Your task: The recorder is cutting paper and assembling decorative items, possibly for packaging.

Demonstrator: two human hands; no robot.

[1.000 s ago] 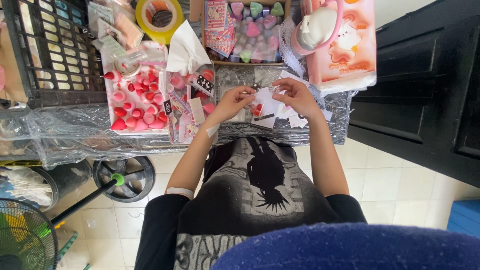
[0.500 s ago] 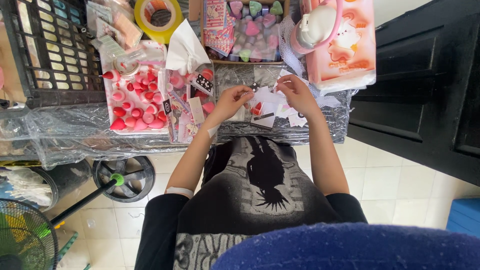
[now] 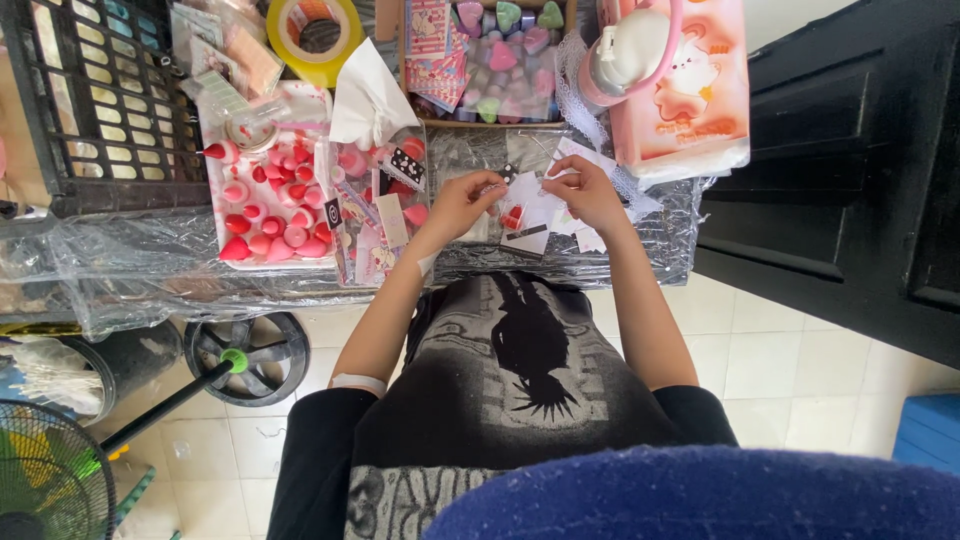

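Observation:
My left hand [image 3: 462, 203] and my right hand [image 3: 585, 192] meet over the foil-covered table edge [image 3: 660, 235]. Between them they pinch a small clear packet with red pieces and a white card [image 3: 523, 210]; each hand grips one side. Just left of my left hand stands a clear container of pink and red pieces with small cards [image 3: 378, 205]. Further left lies a white tray of red and pink cone-shaped sponges [image 3: 262, 205].
A box of heart-shaped pastel pieces [image 3: 500, 45] sits at the back, a yellow tape roll [image 3: 315, 35] to its left, a pink tissue pack with a white bottle [image 3: 680, 80] at right. A black crate [image 3: 90, 100] stands far left; a fan [image 3: 50, 480] is on the floor.
Both hands shifted slightly away from me and a little right, still working the small packet between their fingertips.

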